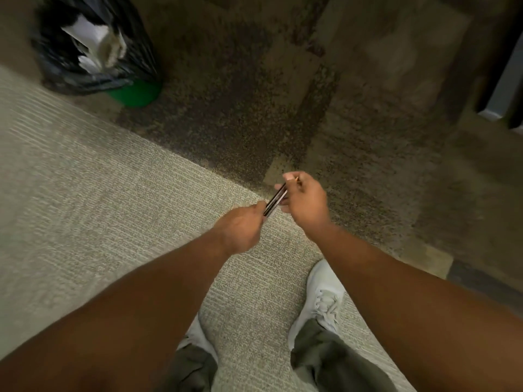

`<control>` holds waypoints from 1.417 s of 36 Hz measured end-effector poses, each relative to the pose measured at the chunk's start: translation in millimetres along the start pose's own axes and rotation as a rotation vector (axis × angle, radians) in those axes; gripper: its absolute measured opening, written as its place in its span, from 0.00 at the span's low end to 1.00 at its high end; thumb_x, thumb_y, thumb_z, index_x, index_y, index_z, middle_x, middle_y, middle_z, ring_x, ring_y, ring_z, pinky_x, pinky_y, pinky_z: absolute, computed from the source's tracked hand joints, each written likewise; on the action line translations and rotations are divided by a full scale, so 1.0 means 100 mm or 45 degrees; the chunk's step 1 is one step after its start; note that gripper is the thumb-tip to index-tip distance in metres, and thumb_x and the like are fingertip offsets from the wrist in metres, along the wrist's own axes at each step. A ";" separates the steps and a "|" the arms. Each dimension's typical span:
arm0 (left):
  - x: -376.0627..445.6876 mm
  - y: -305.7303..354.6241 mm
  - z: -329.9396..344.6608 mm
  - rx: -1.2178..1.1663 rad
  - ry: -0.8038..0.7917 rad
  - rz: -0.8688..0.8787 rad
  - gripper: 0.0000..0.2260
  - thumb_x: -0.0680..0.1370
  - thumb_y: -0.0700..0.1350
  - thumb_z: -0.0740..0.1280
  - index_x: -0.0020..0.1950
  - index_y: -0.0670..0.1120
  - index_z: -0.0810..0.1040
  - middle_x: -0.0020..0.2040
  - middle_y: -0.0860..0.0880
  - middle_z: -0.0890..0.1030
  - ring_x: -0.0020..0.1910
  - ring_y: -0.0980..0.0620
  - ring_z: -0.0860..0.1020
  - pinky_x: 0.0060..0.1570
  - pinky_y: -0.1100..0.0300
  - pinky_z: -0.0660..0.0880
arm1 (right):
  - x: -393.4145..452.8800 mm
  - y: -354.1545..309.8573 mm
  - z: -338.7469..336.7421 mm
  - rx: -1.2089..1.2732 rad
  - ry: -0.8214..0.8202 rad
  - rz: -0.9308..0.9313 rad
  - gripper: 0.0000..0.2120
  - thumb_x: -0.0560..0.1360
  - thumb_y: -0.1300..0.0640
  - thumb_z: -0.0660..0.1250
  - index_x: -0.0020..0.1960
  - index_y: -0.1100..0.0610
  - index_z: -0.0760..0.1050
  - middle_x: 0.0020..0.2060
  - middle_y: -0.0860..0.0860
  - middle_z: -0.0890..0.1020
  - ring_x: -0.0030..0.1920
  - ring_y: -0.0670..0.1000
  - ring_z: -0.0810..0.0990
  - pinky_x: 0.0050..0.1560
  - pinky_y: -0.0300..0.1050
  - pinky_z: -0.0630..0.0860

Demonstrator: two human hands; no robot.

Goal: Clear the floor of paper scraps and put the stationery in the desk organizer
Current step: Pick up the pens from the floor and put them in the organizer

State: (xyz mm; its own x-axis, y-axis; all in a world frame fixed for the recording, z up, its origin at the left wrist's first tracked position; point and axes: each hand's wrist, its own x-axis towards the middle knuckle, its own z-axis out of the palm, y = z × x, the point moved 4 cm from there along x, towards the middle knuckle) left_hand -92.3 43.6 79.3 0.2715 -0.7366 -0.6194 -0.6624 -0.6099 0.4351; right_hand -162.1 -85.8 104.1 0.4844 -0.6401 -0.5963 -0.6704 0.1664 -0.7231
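Carpet below; left hand [240, 229] and right hand [304, 200] both pinching pencils [275, 200] spanning between them.

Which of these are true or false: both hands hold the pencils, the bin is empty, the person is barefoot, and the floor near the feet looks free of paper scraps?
1. Both hands hold the pencils. True: the left hand and right hand grip a small bundle of pencils between them.
2. The bin is empty. False: the green bin has a black bag holding white paper.
3. The person is barefoot. False: pale shoes are worn.
4. No scraps near the feet. True: the carpet shows none.
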 end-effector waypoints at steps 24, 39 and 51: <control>-1.55 1.26 -3.47 -0.677 0.586 -0.118 0.04 0.80 0.40 0.64 0.49 0.45 0.78 0.43 0.45 0.83 0.42 0.46 0.81 0.45 0.52 0.79 | -1.52 -3.15 -1.68 0.259 0.287 -0.333 0.10 0.81 0.54 0.61 0.42 0.50 0.75 0.41 0.51 0.86 0.44 0.49 0.86 0.38 0.44 0.82; -1.90 2.97 -4.71 -0.775 0.515 0.216 0.10 0.82 0.39 0.61 0.56 0.43 0.81 0.47 0.46 0.85 0.48 0.50 0.82 0.50 0.56 0.76 | -2.08 -4.44 -2.73 0.082 0.349 -0.609 0.09 0.79 0.51 0.64 0.43 0.51 0.80 0.36 0.47 0.84 0.38 0.47 0.85 0.41 0.52 0.84; -1.95 3.95 -5.22 -0.792 0.578 0.277 0.15 0.83 0.43 0.60 0.69 0.51 0.76 0.56 0.51 0.83 0.51 0.53 0.82 0.54 0.57 0.79 | -2.29 -5.02 -3.71 0.043 0.421 -0.609 0.12 0.80 0.48 0.64 0.42 0.50 0.81 0.35 0.46 0.82 0.38 0.45 0.80 0.41 0.43 0.78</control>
State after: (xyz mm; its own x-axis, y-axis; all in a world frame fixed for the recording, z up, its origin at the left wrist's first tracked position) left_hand -42.1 -206.5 712.9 0.5273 -0.8232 -0.2107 -0.2585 -0.3917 0.8830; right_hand -145.5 -300.7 733.0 0.5240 -0.8493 -0.0638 -0.3992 -0.1788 -0.8993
